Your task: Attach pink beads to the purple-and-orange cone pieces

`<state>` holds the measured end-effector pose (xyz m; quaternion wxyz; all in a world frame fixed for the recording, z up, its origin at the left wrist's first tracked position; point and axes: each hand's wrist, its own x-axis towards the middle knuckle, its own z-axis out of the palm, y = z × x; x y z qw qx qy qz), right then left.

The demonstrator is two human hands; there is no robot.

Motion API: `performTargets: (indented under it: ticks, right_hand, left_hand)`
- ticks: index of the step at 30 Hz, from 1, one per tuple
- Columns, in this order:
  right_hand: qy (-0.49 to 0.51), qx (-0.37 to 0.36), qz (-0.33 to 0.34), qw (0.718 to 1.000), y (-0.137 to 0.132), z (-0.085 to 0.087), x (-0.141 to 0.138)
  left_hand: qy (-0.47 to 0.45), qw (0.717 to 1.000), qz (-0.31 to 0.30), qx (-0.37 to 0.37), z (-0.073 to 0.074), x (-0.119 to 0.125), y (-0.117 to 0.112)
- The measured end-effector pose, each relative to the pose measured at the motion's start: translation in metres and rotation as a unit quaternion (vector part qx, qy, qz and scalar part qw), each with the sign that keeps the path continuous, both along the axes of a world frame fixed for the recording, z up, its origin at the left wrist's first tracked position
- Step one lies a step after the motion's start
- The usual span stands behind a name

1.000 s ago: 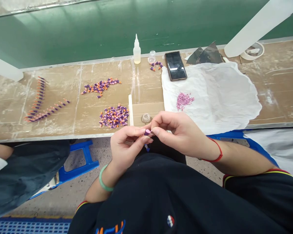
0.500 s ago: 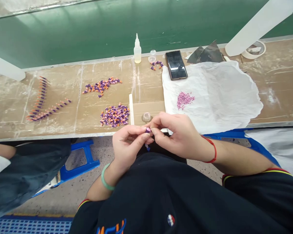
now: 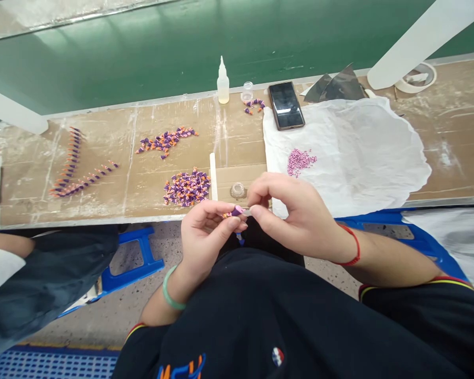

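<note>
Fingertips of the right hand (image 3: 294,216) have eased slightly away from the left hand's since half a second ago, so more of a small purple-and-pink piece (image 3: 237,211) shows. This piece sits between the two hands, over the near edge of the bench; thumb and fingers of the left hand (image 3: 202,237) pinch it firmly. Right thumb and forefinger are close together just beyond its three o'clock end; whether they grip something very fine is impossible to tell. The step in hand appears to be close work on that end, the left steadying while the right works; further work there would call for a still left pinch and a precise right fingertip. Around the piece, a small clear dish (image 3: 237,190) lies near at twelve o'clock, a white strip (image 3: 213,176) at eleven, and a heap of purple-and-orange pieces (image 3: 187,188) at ten. Farther out, a dropper bottle (image 3: 223,89) stands upright at twelve, a dark-screened phone (image 3: 286,105) lies at one, and a scatter of pink beads (image 3: 300,161) rests on a white sheet (image 3: 363,152) at two.
</note>
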<state>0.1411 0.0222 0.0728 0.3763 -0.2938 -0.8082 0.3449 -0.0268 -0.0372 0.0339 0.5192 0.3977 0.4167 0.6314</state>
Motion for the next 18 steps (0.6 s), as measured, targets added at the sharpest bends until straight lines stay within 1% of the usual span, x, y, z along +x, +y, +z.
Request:
performTargets:
  ticks: [4, 9, 14, 18]
  right_hand:
    - [-0.006, -0.015, 0.013, 1.000, -0.001, 0.001, 0.002]
    - [-0.004, -0.003, 0.009, 1.000, -0.003, 0.002, 0.002]
    - [-0.012, 0.014, 0.014, 1.000, -0.002, 0.002, 0.005]
    - [-0.020, 0.020, 0.032, 0.999, -0.002, 0.003, 0.006]
  left_hand:
    - [0.039, 0.998, -0.005, 0.053, -0.003, -0.001, -0.002]
    - [0.083, 0.994, 0.005, 0.068, -0.004, -0.001, -0.002]
    - [0.096, 0.994, 0.009, 0.041, 0.002, -0.001, -0.002]
    - [0.090, 0.996, -0.017, 0.005, 0.010, -0.002, -0.002]
